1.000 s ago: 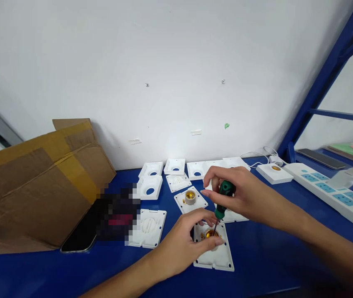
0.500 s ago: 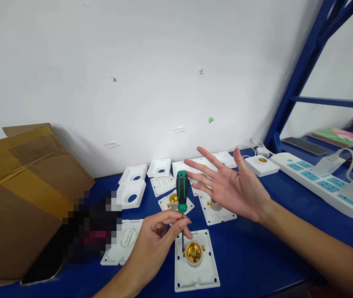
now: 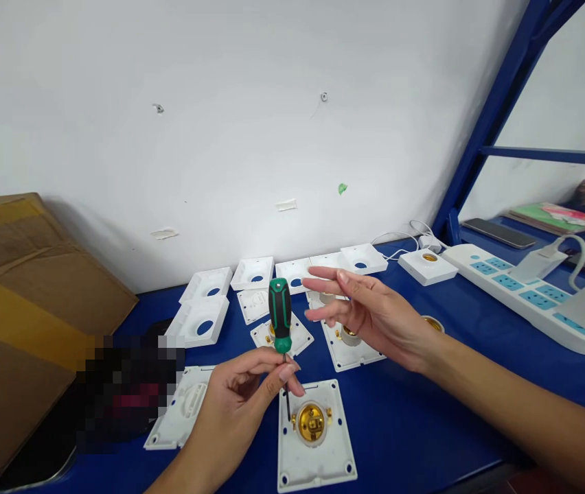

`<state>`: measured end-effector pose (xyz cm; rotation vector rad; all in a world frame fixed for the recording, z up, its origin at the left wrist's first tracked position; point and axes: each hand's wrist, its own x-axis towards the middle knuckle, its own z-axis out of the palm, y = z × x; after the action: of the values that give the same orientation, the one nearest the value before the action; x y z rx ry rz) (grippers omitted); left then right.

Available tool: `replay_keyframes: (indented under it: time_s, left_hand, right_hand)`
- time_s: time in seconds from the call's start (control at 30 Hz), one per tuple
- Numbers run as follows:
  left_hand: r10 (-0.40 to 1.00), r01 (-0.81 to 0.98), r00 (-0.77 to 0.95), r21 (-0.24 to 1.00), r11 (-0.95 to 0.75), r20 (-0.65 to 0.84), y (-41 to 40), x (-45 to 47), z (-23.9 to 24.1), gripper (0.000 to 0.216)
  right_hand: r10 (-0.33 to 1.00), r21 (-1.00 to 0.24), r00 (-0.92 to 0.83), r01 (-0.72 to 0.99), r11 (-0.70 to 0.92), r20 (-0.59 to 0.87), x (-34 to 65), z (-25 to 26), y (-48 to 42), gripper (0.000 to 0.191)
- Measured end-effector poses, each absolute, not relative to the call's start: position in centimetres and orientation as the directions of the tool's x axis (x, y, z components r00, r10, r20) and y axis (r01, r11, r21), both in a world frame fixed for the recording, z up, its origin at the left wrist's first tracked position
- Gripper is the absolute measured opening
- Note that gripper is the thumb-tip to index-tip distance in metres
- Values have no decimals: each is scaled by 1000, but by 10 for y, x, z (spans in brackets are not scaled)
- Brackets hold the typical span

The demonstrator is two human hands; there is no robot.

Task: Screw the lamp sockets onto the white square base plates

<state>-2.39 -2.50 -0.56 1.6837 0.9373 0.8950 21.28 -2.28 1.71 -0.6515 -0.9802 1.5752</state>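
Observation:
My left hand [image 3: 251, 391] pinches the shaft of a green and black screwdriver [image 3: 279, 315], which stands upright. Its tip reaches down to the left brass terminal of a lamp holder [image 3: 312, 423] with a gold socket. That socket sits on a square white base plate [image 3: 318, 466] lying on the blue table. To the right of the screwdriver handle is my right hand [image 3: 369, 302], raised and holding nothing, its fingers stretched toward the handle but apart from it. Behind it lie more base plates with sockets, one of them [image 3: 344, 350] partly covered by the hand.
Several white square covers [image 3: 204, 322] with round holes line the wall side. A cardboard box [image 3: 25, 315] stands on the left. At the right are an assembled lamp holder [image 3: 428, 266], a white power strip [image 3: 524, 291] with plugs, and a phone [image 3: 498, 232].
My right hand has turned from a spread, palm-showing pose to having its fingers closer together, pointing left at the handle. My left hand keeps its pinch. The whole view has shifted slightly.

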Motion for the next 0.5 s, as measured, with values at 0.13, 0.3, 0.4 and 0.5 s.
replay_keyframes:
  time_s: [0.13, 0.3, 0.4, 0.5]
  left_hand:
    - [892, 171, 433, 960, -223, 130, -25, -25, -9, 26]
    - [884, 163, 450, 961, -221, 127, -24, -26, -12, 26]
    - [885, 183, 450, 957, -227, 123, -24, -26, -12, 28]
    - [890, 182, 439, 958, -221, 122, -24, -27, -12, 26]
  right_hand:
    - [983, -874, -180, -481, -60, 31, 210, 7, -21, 31]
    - [956, -792, -278, -602, -97, 94, 210, 11, -26, 37]
    - [947, -777, -304, -620, -110, 108, 209, 16, -29, 41]
    - [954, -803, -280, -590, -81, 109, 210, 16, -29, 41]
